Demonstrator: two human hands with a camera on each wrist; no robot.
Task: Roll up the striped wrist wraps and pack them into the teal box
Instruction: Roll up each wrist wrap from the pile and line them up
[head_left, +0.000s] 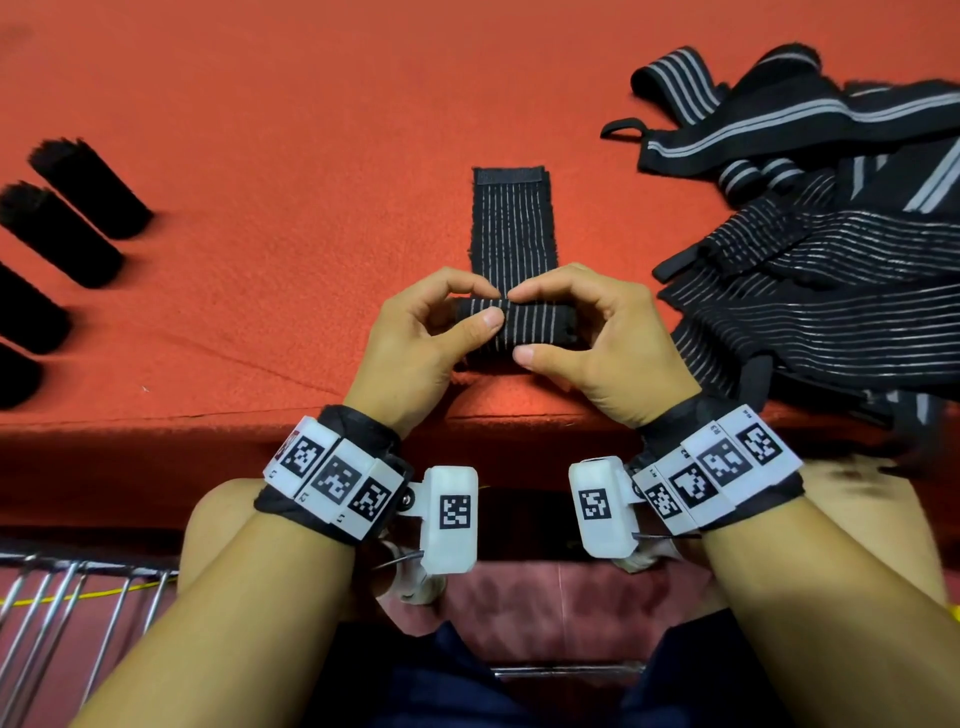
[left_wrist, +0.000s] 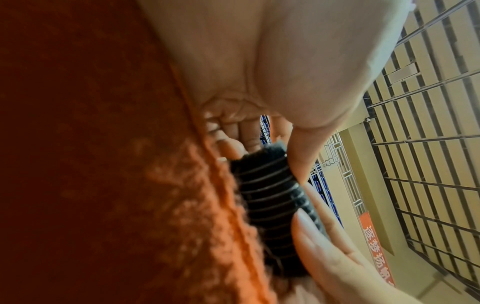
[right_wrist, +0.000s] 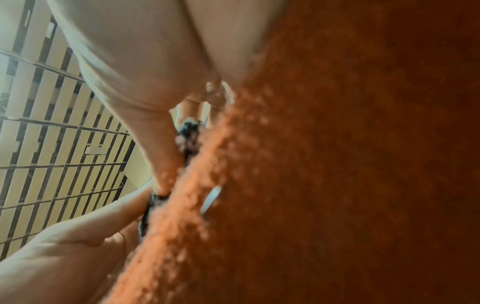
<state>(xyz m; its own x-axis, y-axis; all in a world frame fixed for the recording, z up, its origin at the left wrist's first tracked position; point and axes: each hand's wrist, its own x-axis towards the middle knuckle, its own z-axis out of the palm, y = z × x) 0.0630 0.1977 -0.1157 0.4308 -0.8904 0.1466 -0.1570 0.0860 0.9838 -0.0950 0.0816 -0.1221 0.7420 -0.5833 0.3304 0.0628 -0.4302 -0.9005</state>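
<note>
- Head view: we see the black wrist wrap with thin grey stripes (head_left: 513, 270) lying on the orange felt-covered desk (head_left: 270, 130), near its front edge. Its near end is wound into a short roll whose long axis runs left to right; the flat, unrolled tail stretches straight away from us, its far end finished with a plain black fastening strip.
- Head view: the left hand (head_left: 415, 343) and right hand (head_left: 592, 338) both hold the roll. Each grip is narrow and closed on the wrap, thumb on the near side and curled fingers over the far side, the two forefingers almost touching on top.
- Head view: four rolled black wraps (head_left: 91, 189) lie side by side at the left, well apart from the hands, each pointing diagonally. A loose heap of black striped wraps (head_left: 810, 218) sits at the right.
- Left wrist view: we see the roll (left_wrist: 275, 203) end-on along its length, stripes ringing it, resting against the felt; the left thumb presses one side and the fingers (left_wrist: 233, 133) curl behind it.
- Right wrist view: only a blurred sliver of the wrap (right_wrist: 189, 133) shows between the felt and the right thumb, which presses against it.
</note>
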